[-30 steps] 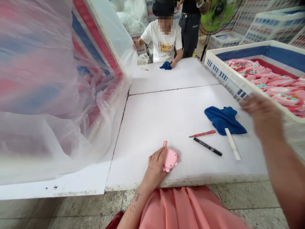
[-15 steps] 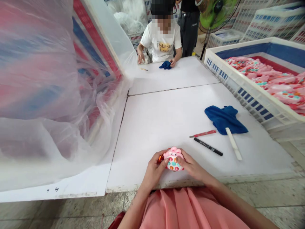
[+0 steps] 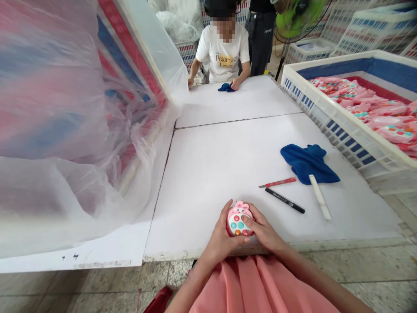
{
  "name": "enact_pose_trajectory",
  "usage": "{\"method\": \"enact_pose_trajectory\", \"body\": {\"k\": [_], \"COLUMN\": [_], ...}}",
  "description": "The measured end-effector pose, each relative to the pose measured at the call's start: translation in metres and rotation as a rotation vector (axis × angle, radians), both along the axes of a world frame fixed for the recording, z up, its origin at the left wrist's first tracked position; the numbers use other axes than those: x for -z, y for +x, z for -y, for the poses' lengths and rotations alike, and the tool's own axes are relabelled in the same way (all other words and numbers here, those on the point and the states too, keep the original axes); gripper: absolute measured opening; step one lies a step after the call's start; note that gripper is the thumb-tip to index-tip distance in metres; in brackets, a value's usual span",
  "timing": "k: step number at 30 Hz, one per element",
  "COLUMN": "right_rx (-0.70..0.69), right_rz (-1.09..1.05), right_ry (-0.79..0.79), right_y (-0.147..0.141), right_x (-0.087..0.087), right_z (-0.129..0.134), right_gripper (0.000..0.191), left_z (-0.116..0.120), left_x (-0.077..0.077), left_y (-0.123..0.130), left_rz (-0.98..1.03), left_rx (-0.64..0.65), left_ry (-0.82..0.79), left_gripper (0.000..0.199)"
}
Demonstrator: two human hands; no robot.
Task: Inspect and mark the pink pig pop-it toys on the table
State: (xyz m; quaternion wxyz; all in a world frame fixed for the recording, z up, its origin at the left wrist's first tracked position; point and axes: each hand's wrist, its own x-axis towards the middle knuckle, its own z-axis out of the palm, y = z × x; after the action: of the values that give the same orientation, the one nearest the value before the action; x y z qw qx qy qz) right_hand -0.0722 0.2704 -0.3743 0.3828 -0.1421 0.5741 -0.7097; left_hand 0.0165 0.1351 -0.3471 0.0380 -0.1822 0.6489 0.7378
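Observation:
A pink animal-shaped toy (image 3: 240,222) with round coloured push buttons on its white face is held at the near edge of the white table. My left hand (image 3: 223,231) cups it from the left and below. My right hand (image 3: 261,230) lies over its right side, fingers across the face. The toy's lower edge is partly hidden by my fingers. A black marker (image 3: 285,201) and a red-handled tool (image 3: 277,182) lie just beyond my hands, near a flat white stick (image 3: 319,197) and a blue cloth (image 3: 308,163).
White board tabletop (image 3: 208,217) has a seam across it. A white crate (image 3: 345,124) full of pink toys stands to the right. Clear plastic sheeting (image 3: 71,130) bulges at the left. Across the table, a person (image 3: 223,54) has a hand on a blue cloth (image 3: 226,88). A fan and stacked crates stand behind.
My right hand has come from the crate to the toy. The toy, earlier face down under my left hand, now faces up, held in both hands and turned slightly.

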Motion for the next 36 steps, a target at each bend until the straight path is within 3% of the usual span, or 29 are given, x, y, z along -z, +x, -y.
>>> {"method": "enact_pose_trajectory", "body": {"k": [4, 9, 15, 20, 23, 28, 33, 36], "right_rx": [0.01, -0.005, -0.089, -0.166, -0.164, -0.129, -0.107, -0.077], "right_rz": [0.04, -0.026, -0.005, 0.06, 0.071, -0.008, -0.032, 0.005], "right_ry": [0.004, 0.008, -0.071, -0.136, -0.141, -0.058, -0.014, -0.006], "right_y": [0.0, -0.002, -0.004, -0.002, -0.001, -0.003, -0.005, -0.004], "right_x": [0.005, 0.008, 0.008, 0.007, 0.008, 0.012, 0.014, 0.017], "right_z": [0.0, -0.001, -0.003, -0.003, -0.003, -0.003, -0.006, -0.006], "right_gripper": [0.039, 0.044, 0.044, 0.068, 0.07, 0.056, 0.053, 0.048], "left_z": [-0.008, -0.005, 0.008, 0.007, 0.007, 0.009, 0.006, 0.003], "left_x": [-0.002, 0.001, 0.008, 0.009, 0.011, 0.013, 0.013, 0.014], "left_y": [-0.004, -0.001, 0.005, 0.004, 0.004, 0.007, 0.007, 0.006], "left_rz": [0.041, 0.014, -0.011, 0.0, -0.004, -0.074, -0.082, -0.031], "left_rx": [-0.068, -0.04, -0.015, -0.045, -0.067, -0.031, 0.021, -0.016], "left_ry": [-0.141, -0.062, -0.106, -0.103, -0.09, -0.071, 0.107, 0.085], "left_gripper": [0.085, 0.083, 0.057, 0.054, 0.052, 0.056, 0.102, 0.098]}}
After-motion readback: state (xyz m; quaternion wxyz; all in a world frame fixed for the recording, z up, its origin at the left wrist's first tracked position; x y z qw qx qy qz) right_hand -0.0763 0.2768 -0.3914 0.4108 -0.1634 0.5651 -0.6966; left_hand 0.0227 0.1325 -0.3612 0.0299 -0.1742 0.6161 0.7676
